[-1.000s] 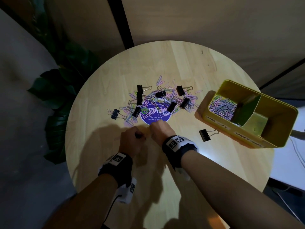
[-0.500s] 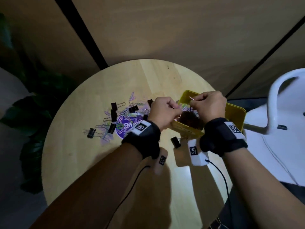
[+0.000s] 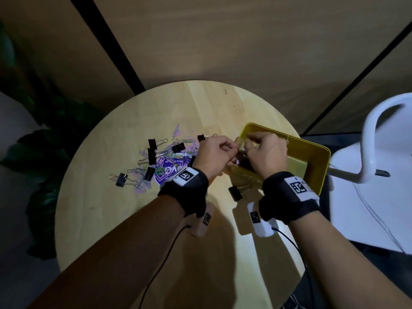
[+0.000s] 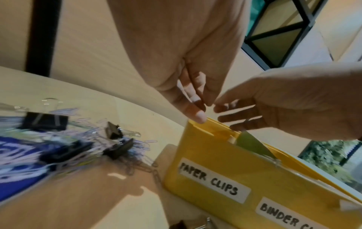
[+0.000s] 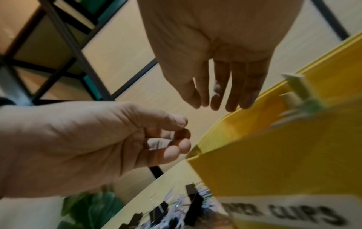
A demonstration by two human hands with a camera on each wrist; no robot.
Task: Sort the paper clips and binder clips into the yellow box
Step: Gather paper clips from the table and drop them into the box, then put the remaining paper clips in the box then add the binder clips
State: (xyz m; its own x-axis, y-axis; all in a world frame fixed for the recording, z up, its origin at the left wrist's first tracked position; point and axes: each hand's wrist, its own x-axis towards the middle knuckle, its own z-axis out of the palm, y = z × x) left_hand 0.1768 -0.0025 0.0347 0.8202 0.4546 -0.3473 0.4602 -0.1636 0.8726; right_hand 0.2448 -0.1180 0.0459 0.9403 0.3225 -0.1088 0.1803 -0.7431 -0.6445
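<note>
Forearms reach in from the near edge over the round wooden table (image 3: pixel 107 197), each wrist wrapped in a black band with a white coded tag. Nearest on the table lies one black binder clip (image 3: pixel 235 192), just left of the near corner of the yellow box (image 3: pixel 312 166) and apart from the rest. The box stands at the right of the table; its near wall bears white labels reading PAPER CLIPS (image 4: pixel 213 182) and BINDER CLIPS, the paper-clip end to the left, with a green divider (image 4: pixel 252 145) between the two compartments.

Above the left end of the box the two hands meet. The left hand (image 3: pixel 214 156) has its thumb and fingertips drawn together in a pinch just over the box's left corner; whether anything lies between them cannot be told, since nothing shows in the blurred wrist views. The right hand (image 3: pixel 266 153) hangs palm down over the paper-clip compartment, fingers (image 5: pixel 231 93) fairly straight and pointing down, loosely spread, holding nothing that can be seen.

Left of the hands and farther out, a heap of pastel paper clips (image 3: pixel 176 148) and several black binder clips (image 3: pixel 152 152) is scattered over a purple round sticker (image 3: pixel 166 172). One more binder clip (image 3: pixel 121 179) sits at the heap's near left edge.
</note>
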